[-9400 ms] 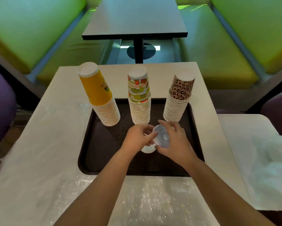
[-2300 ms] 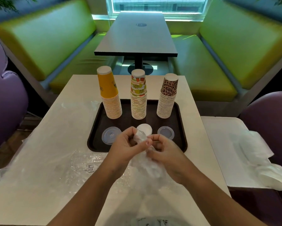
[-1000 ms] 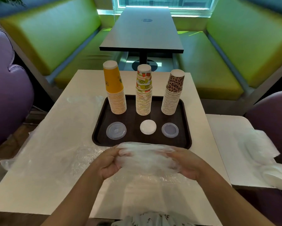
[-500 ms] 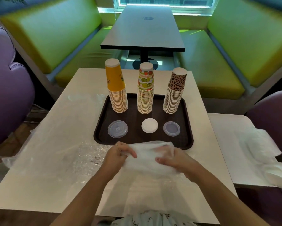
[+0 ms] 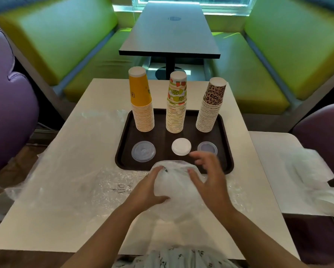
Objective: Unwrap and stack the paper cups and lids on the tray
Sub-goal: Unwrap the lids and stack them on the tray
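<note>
On the dark brown tray [image 5: 123,151] stand three upturned cup stacks: yellow [image 5: 142,105], fruit-patterned [image 5: 176,107] and leopard-patterned [image 5: 210,109]. In front of them lie a clear lid pile [image 5: 143,151], a white lid pile [image 5: 181,146] and a smaller clear lid pile [image 5: 206,147]. A crumpled clear plastic wrapper [image 5: 174,188] sits on the table just before the tray. My left hand [image 5: 146,190] presses against its left side with fingers spread. My right hand [image 5: 210,176], blurred, hovers at its right side with fingers extended.
Flat clear plastic sheets [image 5: 75,180] cover the white table [image 5: 96,93] left of the tray. More crumpled wrapping [image 5: 312,175] lies on the side table at right. Purple chairs [image 5: 5,105] flank both sides; a dark table [image 5: 170,29] and green benches stand behind.
Both hands were pinching and bunching the wrapper; now they have loosened, the left flat against it and the right lifted off with fingers spread. The wrapper is bundled more roundly.
</note>
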